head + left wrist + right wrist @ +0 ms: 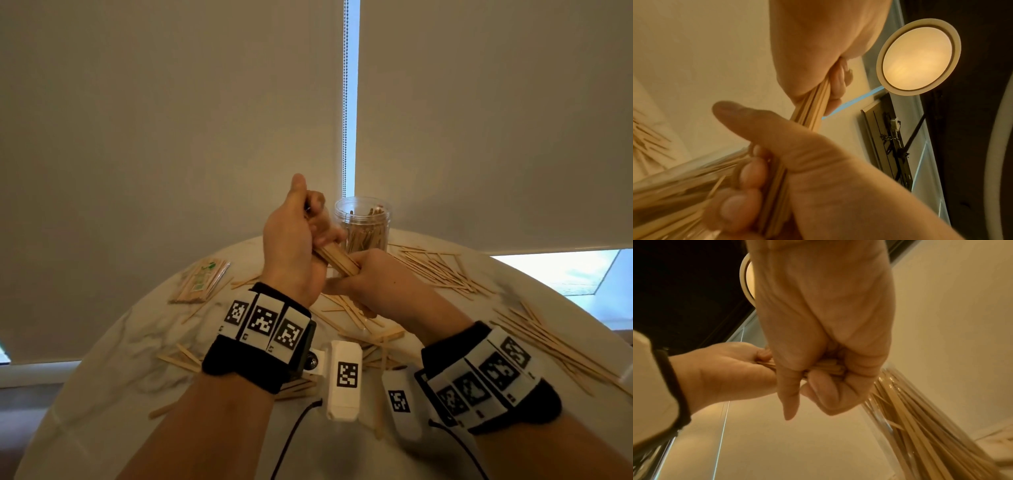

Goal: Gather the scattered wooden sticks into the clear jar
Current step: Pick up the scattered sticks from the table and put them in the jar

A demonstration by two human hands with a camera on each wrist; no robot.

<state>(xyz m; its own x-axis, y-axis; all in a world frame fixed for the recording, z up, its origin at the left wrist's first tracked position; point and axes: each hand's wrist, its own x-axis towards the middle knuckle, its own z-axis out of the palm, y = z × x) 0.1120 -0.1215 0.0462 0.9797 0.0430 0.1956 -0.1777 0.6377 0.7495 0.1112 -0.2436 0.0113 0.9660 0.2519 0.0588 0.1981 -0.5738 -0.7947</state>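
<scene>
both hands are gripping one bundle of wooden sticks [337, 262] above the table: the left hand [294, 246] is curling around the upper end, thumb pointing up, and the right hand [373, 281] is clenching the lower end, so the bundle is slanting from upper left down to lower right between them. in the left wrist view the left hand's fingers [748, 172] are wrapping tight around the flat sticks [812, 107], with the right hand [818, 40] closing on the same sticks further along. in the right wrist view the right hand [824, 318] is bunching the stick ends [830, 368] in its fist while the left hand [725, 369] is holding on from the side.

the clear jar [363, 222] is standing upright on the far side of the round marbled table [102, 394], just beyond the hands, lid off, already holding a good many sticks on end. loose sticks are lying scattered on the table: a spread to the right of the jar [435, 270], a long fan near the right edge [555, 342], a few under the hands [352, 315] and some by the left wrist [178, 356]. a wrapped pack of sticks [200, 281] with a green label is lying at the left. both wrists are wearing black bands with white marker tags [263, 322].
</scene>
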